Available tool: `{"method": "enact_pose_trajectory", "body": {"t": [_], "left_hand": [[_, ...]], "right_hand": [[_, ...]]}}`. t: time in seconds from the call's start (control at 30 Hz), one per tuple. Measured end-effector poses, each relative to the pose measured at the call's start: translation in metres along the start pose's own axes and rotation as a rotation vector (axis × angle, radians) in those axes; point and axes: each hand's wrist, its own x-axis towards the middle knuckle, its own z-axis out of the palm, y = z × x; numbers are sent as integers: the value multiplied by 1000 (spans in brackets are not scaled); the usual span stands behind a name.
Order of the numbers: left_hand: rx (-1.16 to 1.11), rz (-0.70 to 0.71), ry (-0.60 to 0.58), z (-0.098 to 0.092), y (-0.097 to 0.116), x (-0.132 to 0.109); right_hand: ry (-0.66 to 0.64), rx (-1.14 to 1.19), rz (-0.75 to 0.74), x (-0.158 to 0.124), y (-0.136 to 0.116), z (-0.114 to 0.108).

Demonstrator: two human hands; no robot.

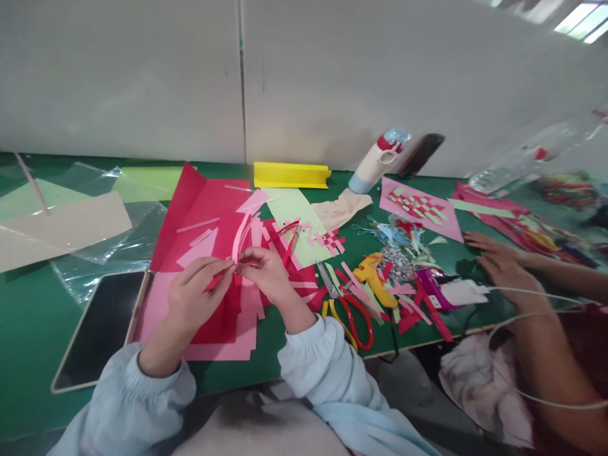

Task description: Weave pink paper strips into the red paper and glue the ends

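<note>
Pinched together at the fingertips, my left hand (197, 292) and my right hand (266, 273) meet over the papers. Between them rises a bent pink paper strip (239, 237), its lower end hidden by the fingers. Beneath lie a red paper sheet (217, 326) and pink paper sheets (244, 345). More cut pink pieces (202, 248) rest on a folded red sheet (183, 209). Just right of my right hand, a small red and pink woven paper piece (327, 239) overlaps a pale green sheet (289, 206).
Scissors (354, 316) and a yellow glue gun (377, 278) lie among paper scraps at right. A tablet (102, 329) is at left. A bottle (377, 161) leans near the wall. Another person's hands (510, 272) rest at far right, beside a white cable (527, 291).
</note>
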Motion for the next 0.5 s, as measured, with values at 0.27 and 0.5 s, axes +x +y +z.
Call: {"method": "enact_pose_trajectory", "body": {"t": [0.27, 0.5], "left_hand": [[-217, -437, -136, -5, 6, 5], [-426, -849, -159, -1, 8, 6]], "right_hand": [[8, -20, 15, -1, -1, 0], [29, -84, -17, 1, 6, -4]]}}
